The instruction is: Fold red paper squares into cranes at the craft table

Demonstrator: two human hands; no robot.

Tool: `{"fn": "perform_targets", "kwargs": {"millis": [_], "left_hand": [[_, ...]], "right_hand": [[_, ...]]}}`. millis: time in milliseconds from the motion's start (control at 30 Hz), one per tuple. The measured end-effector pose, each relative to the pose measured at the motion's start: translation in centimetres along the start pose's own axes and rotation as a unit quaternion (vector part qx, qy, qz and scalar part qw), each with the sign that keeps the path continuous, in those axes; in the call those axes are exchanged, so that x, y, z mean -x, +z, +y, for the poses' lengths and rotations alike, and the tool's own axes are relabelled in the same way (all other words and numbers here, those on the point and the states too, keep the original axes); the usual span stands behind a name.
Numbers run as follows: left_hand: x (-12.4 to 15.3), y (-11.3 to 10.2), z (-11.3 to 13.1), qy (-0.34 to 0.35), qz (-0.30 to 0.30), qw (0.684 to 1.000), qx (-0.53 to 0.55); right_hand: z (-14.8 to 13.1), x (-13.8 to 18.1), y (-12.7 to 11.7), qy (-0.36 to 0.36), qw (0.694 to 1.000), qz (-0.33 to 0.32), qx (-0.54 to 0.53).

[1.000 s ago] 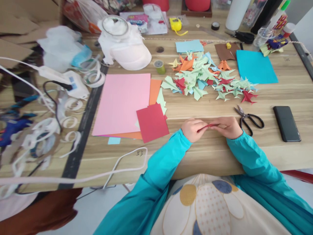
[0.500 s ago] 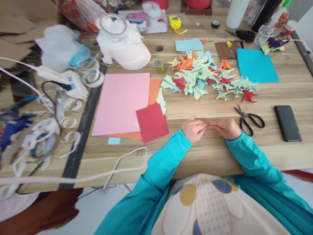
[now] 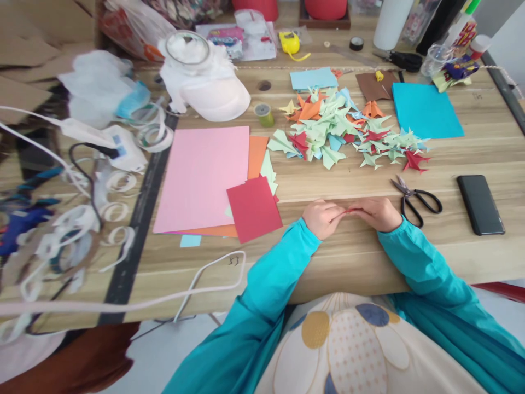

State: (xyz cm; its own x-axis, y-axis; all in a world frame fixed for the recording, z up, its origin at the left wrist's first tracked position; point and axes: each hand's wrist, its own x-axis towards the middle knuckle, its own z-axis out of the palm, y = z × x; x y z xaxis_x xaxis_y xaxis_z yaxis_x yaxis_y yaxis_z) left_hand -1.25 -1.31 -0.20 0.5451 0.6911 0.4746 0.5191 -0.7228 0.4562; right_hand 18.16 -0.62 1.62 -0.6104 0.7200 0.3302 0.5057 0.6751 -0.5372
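Left hand: mine [image 3: 324,220], teal-sleeved, thumb and fingers pinching the left end of a small piece of red paper [image 3: 350,211].
Right hand: mine [image 3: 379,214], likewise sleeved, pinching the same piece at its right end; fingertips of both nearly meet.
Paper in work: one, red, held between my hands near the front of the bench [image 3: 348,268]; mostly hidden by my fingers, its folds too small to tell. Hours below are counted from it, 12 being the far side.
Folded paper figures: a heap [image 3: 334,123], 12 o'clock; pale green chiefly, with orange, red, blue and yellow among them.
Snips: one pair, black-handled [image 3: 426,201], 3 o'clock, just beside my right hand, blades parted.
Phone: one, black [image 3: 480,205], 3 o'clock, beyond the snips.
Red sheet: flat [image 3: 254,210], 9 o'clock, overlapping the corner of a large pink sheet [image 3: 200,178]; orange paper [image 3: 257,152] shows beneath the pink.
Turquoise sheet: squarish [image 3: 429,112], 1 o'clock.
Thread spool: green [image 3: 263,115], between 10 and 11 o'clock.
Cap: white [image 3: 221,98], 10 o'clock.
Tape measure: yellow [image 3: 289,42], 11 o'clock.
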Motion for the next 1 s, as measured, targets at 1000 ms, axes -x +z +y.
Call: {"fn": "perform_targets", "kwargs": {"millis": [1000], "left_hand": [[-0.4, -1.2, -0.2, 0.052, -0.046, 0.996, -0.050]], "right_hand": [[0.2, -0.2, 1.0, -0.021, 0.999, 0.013, -0.036]]}}
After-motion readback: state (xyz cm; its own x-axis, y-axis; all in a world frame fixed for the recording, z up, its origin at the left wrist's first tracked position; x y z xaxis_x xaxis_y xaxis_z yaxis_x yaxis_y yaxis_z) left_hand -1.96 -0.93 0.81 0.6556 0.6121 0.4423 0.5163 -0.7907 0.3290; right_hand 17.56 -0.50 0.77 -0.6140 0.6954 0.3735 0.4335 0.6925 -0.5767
